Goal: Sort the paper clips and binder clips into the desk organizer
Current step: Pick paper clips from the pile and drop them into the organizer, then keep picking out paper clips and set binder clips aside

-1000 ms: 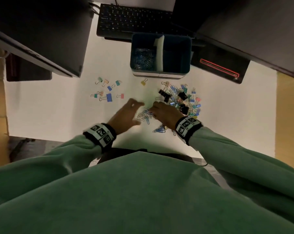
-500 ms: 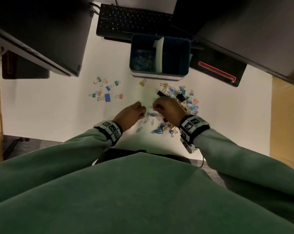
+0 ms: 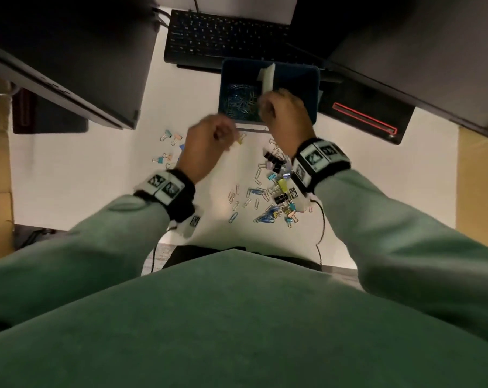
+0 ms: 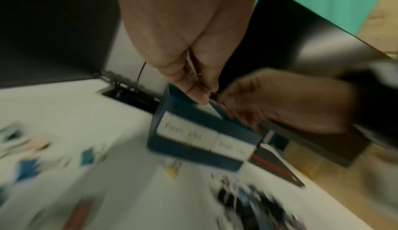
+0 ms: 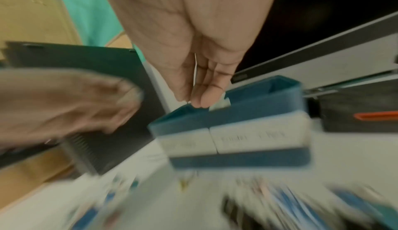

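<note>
The blue desk organizer (image 3: 310, 88) stands at the back of the white desk, split by a white divider (image 3: 268, 77). Blue paper clips (image 3: 238, 100) lie in its left compartment. My right hand (image 3: 268, 107) hovers over the near rim by the divider, its fingertips (image 5: 200, 101) pinching thin wire clips. My left hand (image 3: 217, 133) is curled just in front-left of the organizer (image 4: 193, 150) and pinches silver paper clips (image 4: 193, 71). A mixed pile of paper clips and binder clips (image 3: 273, 191) lies under my right wrist.
Several pastel binder clips (image 3: 167, 147) lie left of my left hand, and one yellow binder clip (image 3: 240, 140) lies before the organizer. Behind are a black keyboard (image 3: 226, 37), dark laptops (image 3: 69, 51) on both sides, and a black device with a red line (image 3: 363, 119).
Both hands have left the clip pile and moved forward to the organizer, each carrying clips. The right hand now hangs over the organizer's rim.
</note>
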